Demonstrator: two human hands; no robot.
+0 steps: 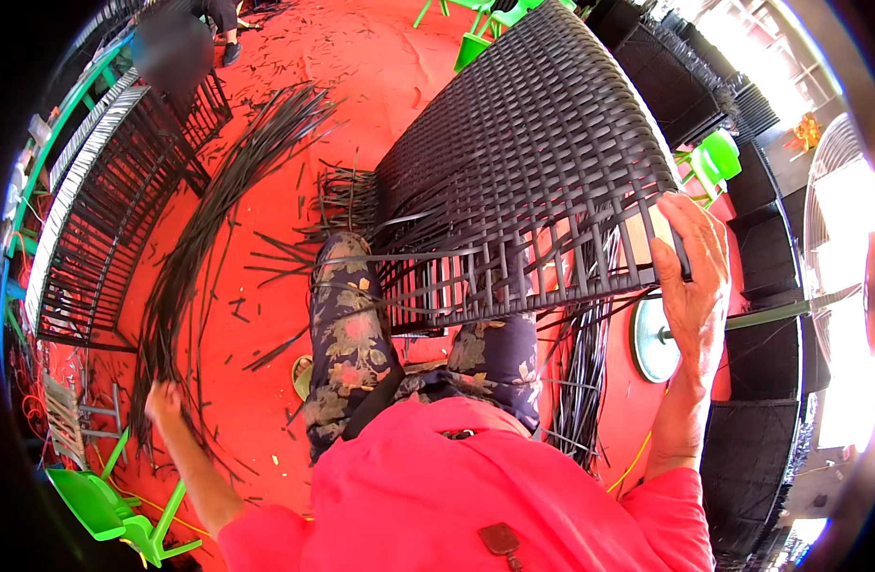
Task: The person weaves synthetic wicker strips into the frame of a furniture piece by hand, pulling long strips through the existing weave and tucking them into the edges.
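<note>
A large dark woven wicker furniture piece [523, 124] leans in front of me, across my knees. Its weave is dense at the far end and looser near me, with loose strips sticking out on the left. My right hand [693, 276] grips its near right corner, the thumb on one side and the fingers over the edge. Out to the left, my left hand [163, 400] is smeared by motion beside the near end of a long bundle of black flat strips [209, 210]. Whether it holds a strip cannot be made out.
Another strip bundle [580, 381] lies right of my legs. Green chairs [113, 510] stand at lower left and elsewhere. A round-based pedestal fan [655, 338] lies at right, and slatted black frames [104, 238] at left. Strip scraps litter the red floor [266, 400]. Another person sits far left.
</note>
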